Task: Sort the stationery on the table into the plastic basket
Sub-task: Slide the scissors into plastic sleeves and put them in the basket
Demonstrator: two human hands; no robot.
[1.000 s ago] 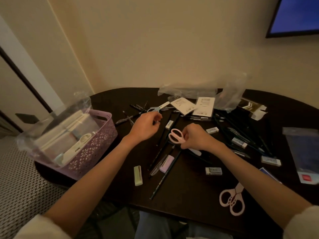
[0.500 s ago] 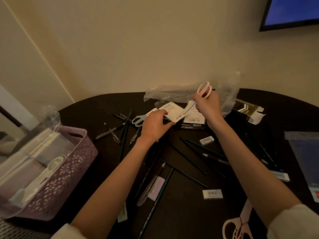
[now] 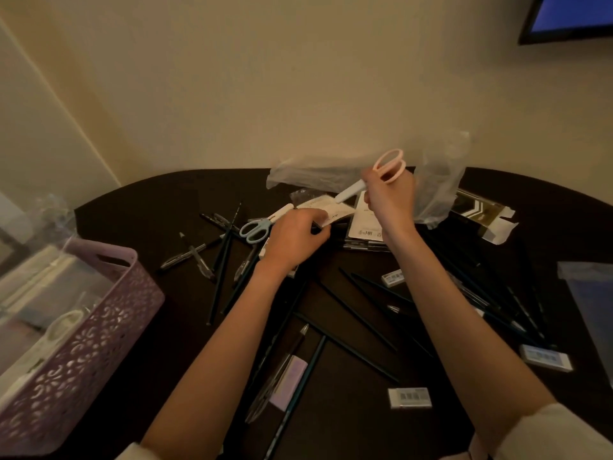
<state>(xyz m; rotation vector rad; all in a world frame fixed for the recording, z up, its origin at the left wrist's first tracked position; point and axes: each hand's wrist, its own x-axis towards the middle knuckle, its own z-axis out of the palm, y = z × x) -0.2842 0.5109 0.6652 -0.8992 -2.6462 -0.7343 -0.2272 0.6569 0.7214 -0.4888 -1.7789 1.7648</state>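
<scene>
My right hand (image 3: 389,202) grips pink scissors (image 3: 389,167) at the back of the dark table (image 3: 159,207); their handles point up and the white capped blade points down-left. My left hand (image 3: 295,239) pinches a white card pack (image 3: 335,212) lying by the blue scissors (image 3: 254,229). The purple plastic basket (image 3: 99,323) stands at the left edge with white items inside. Dark pencils and pens (image 3: 358,313) lie scattered across the middle. Several white erasers (image 3: 409,397) sit to the right.
A crumpled clear plastic bag (image 3: 441,180) lies behind my right hand. An open cardboard box (image 3: 487,217) sits at the back right, a clear sleeve (image 3: 590,293) at the right edge. A lilac eraser (image 3: 288,381) lies near the front. A screen (image 3: 570,14) hangs top right.
My right hand has lifted the pink scissors from the table's middle to the back, blade now pointing down. My left hand moved back from the pens to the card pack. The view shifted right.
</scene>
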